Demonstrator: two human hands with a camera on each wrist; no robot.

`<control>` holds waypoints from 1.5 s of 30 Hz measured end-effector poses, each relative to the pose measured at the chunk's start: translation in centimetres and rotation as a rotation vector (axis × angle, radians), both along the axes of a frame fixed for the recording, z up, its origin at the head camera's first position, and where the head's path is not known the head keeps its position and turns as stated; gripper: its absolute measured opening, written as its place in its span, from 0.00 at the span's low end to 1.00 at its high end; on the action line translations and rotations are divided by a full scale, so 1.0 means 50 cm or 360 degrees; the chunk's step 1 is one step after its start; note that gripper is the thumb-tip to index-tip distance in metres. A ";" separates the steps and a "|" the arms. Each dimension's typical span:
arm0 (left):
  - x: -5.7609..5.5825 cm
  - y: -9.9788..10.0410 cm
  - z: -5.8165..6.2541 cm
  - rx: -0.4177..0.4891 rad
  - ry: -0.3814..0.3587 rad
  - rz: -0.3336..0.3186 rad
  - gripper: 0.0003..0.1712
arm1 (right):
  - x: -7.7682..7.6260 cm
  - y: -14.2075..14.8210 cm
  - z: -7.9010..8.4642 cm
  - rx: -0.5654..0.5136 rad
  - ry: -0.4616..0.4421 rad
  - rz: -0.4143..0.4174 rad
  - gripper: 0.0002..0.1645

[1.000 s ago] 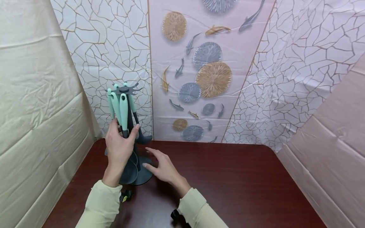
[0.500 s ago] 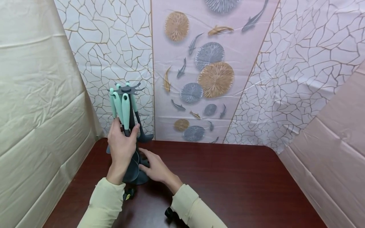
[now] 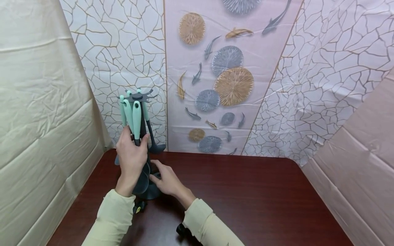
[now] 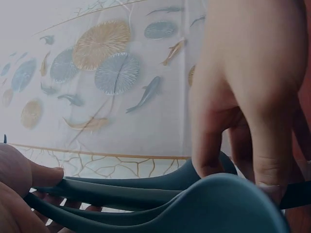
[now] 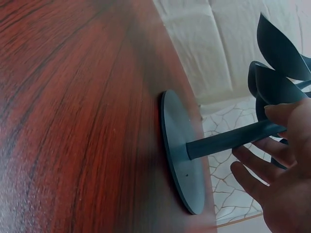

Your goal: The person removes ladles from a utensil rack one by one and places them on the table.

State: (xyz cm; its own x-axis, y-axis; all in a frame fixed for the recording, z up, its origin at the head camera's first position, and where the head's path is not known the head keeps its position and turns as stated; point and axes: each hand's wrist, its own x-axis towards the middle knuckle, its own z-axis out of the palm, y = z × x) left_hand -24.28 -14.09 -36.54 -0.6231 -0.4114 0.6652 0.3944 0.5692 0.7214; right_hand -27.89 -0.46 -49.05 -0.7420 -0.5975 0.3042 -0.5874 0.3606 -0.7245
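A dark grey utensil stand (image 3: 137, 97) stands upright at the left of the table, hung with several kitchen utensils with mint-green handles (image 3: 136, 119). My left hand (image 3: 132, 157) wraps round the utensils and the stand at mid-height, thumb on the near side; its fingertips are partly hidden behind the shafts. Lower down, my right hand (image 3: 168, 181) holds the pole (image 5: 228, 141), thumb on one side and fingers on the other, just above the round base (image 5: 182, 155). A large spoon-like head (image 3: 141, 184) hangs in front of the pole. Another dark utensil head (image 3: 157, 148) hangs behind, to the right.
The dark red-brown table (image 3: 246, 198) extends to the right of the stand. Patterned cloth (image 3: 227, 78) hangs along its back edge, and plain cream cloth (image 3: 40, 119) hangs at the left. Black wrist-worn devices (image 3: 181, 229) show below the sleeves.
My right hand has moved left from beside the stand onto its pole. The base has shifted slightly left. My left hand keeps its hold, and the head view has turned a little.
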 end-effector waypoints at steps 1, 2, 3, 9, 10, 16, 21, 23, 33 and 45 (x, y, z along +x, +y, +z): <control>-0.001 0.000 0.001 -0.0009 0.0000 -0.0004 0.26 | 0.001 0.001 0.001 0.0005 -0.0010 0.0001 0.34; -0.001 0.001 0.001 -0.0015 0.0004 -0.0008 0.26 | 0.002 0.003 0.002 0.0017 -0.0018 0.0001 0.35; -0.002 0.001 0.002 -0.0020 0.0008 -0.0009 0.26 | 0.004 0.004 0.003 0.0028 -0.0024 0.0005 0.36; -0.004 -0.003 0.001 -0.0039 0.0059 -0.0016 0.26 | 0.009 0.009 0.005 0.0079 -0.0025 0.0035 0.40; -0.005 -0.004 0.001 -0.0044 0.0065 -0.0023 0.26 | 0.010 0.010 0.004 0.0079 -0.0024 0.0036 0.40; -0.012 -0.020 0.001 -0.0052 0.0045 -0.0100 0.23 | 0.013 0.011 0.002 0.0068 -0.0032 0.0038 0.42; -0.015 -0.041 0.002 -0.0053 -0.0011 -0.0167 0.20 | 0.018 0.004 0.005 0.0039 -0.0031 0.0058 0.42; -0.013 -0.050 0.003 -0.0051 -0.0051 -0.0188 0.20 | 0.021 0.001 0.007 0.0028 -0.0043 0.0065 0.42; -0.014 -0.088 0.004 -0.0047 -0.0117 -0.0446 0.28 | 0.035 -0.009 0.004 0.0024 -0.0067 0.0086 0.44; 0.007 -0.109 0.002 0.0007 -0.0145 -0.0634 0.28 | 0.054 -0.008 0.007 0.0053 -0.0074 0.0113 0.43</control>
